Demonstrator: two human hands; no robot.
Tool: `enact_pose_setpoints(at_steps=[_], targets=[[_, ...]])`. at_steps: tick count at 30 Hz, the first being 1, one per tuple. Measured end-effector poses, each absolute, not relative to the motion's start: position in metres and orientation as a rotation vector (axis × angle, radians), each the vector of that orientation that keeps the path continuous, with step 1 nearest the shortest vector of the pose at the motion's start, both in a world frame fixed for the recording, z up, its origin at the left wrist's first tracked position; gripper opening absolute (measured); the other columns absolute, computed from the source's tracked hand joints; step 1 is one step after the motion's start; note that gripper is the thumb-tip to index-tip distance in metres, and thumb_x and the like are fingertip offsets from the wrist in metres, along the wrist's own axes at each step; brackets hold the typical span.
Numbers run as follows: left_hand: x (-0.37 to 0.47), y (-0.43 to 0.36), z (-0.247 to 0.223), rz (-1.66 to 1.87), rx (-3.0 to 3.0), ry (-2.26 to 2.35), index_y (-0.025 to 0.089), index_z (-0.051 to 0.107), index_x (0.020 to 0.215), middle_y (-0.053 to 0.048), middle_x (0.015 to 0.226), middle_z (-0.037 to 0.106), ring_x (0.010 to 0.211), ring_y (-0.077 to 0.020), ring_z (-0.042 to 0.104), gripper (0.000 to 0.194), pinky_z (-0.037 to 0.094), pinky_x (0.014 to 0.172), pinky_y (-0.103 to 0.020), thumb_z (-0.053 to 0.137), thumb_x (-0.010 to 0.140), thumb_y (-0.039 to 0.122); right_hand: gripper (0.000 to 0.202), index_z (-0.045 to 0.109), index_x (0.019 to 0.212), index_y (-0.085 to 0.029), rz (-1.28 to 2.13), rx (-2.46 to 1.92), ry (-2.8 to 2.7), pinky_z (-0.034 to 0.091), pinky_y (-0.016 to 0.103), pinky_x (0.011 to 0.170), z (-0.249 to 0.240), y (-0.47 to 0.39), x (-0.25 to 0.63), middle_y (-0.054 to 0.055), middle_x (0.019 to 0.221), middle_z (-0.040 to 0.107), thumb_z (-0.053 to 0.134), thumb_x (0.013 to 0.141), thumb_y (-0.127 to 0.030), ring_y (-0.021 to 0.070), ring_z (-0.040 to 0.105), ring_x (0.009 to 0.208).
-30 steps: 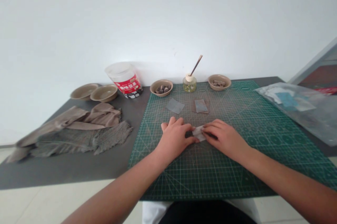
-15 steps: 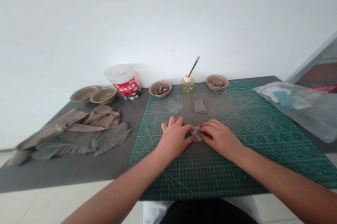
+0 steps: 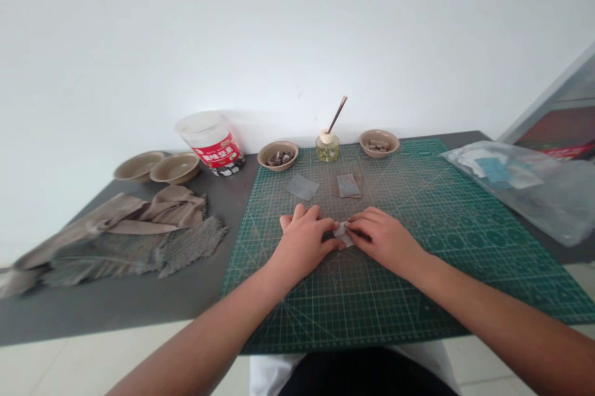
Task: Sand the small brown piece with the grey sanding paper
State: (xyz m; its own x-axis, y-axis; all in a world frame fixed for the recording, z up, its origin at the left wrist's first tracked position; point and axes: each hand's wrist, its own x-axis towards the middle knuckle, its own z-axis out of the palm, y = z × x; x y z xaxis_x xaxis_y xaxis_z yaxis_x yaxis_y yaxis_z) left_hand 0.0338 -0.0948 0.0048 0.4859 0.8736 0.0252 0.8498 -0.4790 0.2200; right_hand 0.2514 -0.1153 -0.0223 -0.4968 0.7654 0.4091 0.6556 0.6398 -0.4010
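My left hand [image 3: 304, 240] and my right hand [image 3: 384, 240] meet at the middle of a green cutting mat [image 3: 418, 272]. Between their fingertips they pinch a small pale fabric piece [image 3: 343, 233] that rests on the mat. Most of that piece is hidden under the fingers. Just beyond the hands lie two small flat grey fabric squares [image 3: 302, 186] [image 3: 348, 185] on the mat.
Along the mat's far edge stand two small bowls of dark bits [image 3: 277, 155] [image 3: 379, 142] and a glass bottle with a stick [image 3: 327, 146]. A red-labelled plastic tub [image 3: 211, 143], two empty bowls [image 3: 158, 167] and brown-grey cloths [image 3: 125, 235] lie left. A clear plastic bag [image 3: 525, 185] lies right.
Both hands stay together on the small fabric piece, and the fingers close in over it slightly. The camera view has shifted a little, so everything sits slightly to the left.
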Motion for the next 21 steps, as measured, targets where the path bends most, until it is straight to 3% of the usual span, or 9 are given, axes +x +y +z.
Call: enact_pose_setpoints(at_steps=[21], targets=[[0.034, -0.095, 0.006, 0.182, 2.504, 1.503, 0.035, 0.072, 0.109, -0.006, 0.103, 0.059, 0.109, -0.0301, 0.043, 0.035, 0.031, 0.086, -0.041, 0.066, 0.083, 0.057, 0.008, 0.071, 0.098, -0.021, 0.264, -1.18, -2.266, 0.054, 0.039, 0.087, -0.02, -0.111, 0.252, 0.005, 0.1, 0.073, 0.064, 0.093, -0.022, 0.0216, 0.064, 0.095]])
